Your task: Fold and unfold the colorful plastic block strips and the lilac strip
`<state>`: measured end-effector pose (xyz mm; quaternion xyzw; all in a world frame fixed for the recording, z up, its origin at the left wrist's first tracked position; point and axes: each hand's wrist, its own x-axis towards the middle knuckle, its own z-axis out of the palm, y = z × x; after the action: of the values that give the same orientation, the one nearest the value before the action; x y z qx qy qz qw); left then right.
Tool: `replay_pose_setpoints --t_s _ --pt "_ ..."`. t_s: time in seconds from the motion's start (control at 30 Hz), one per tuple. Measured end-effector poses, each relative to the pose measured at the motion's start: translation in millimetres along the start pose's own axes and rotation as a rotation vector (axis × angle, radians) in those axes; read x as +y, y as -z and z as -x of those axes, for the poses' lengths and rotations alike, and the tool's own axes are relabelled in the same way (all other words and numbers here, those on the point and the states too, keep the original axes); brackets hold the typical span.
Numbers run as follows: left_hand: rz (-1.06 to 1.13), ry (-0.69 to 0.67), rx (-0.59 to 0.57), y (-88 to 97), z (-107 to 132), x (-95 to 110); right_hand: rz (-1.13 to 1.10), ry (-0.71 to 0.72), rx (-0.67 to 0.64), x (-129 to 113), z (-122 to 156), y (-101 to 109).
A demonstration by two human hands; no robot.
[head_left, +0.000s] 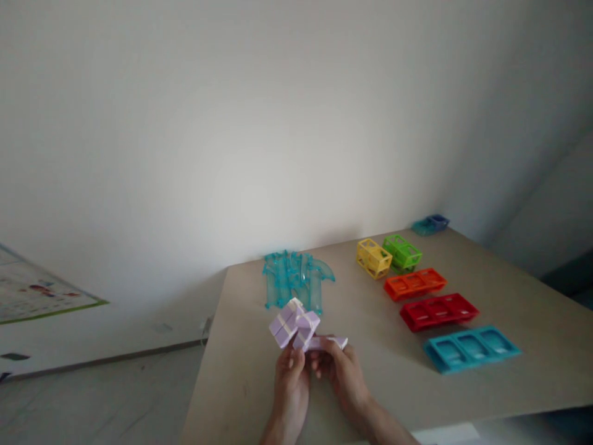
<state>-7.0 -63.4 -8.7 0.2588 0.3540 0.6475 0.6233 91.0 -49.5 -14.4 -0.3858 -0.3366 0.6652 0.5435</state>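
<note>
Table: tan, set against a white wall.

Right side: flat frames laid in a row, well apart from the hands and probably sorted by colour: teal frame, red frame, orange frame, then yellow frame and green frame touching.

Far edge: clear turquoise pieces, heaped.

Left hand and right hand are together, both clamped on the lilac block cluster. They hold it just above the near table edge, tilted, apparently so that the fingers reach its underside.

Far corner: small blue pieces.
</note>
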Motion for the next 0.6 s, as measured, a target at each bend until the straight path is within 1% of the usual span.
replay_pose_setpoints --t_s 0.1,0.17,0.27,0.37,0.47,0.6 --pt "0.117 0.014 0.013 7.7 -8 5 -0.050 0.019 -0.048 -7 -13 4" --pt "0.179 0.089 0.015 16.6 -17 9 -0.050 0.048 -0.131 -16 -23 12" --pt "0.248 0.258 -0.069 26.2 -29 17 -0.006 0.073 -0.255 -31 -39 25" --pt "0.295 0.367 -0.171 26.4 -33 26 0.029 0.084 -0.316 -37 -52 31" --pt "0.356 0.411 -0.234 23.8 -29 31 0.053 0.118 -0.331 -35 -57 33" --pt "0.385 0.408 -0.217 27.1 -23 29 0.120 0.163 -0.347 -34 -50 33"
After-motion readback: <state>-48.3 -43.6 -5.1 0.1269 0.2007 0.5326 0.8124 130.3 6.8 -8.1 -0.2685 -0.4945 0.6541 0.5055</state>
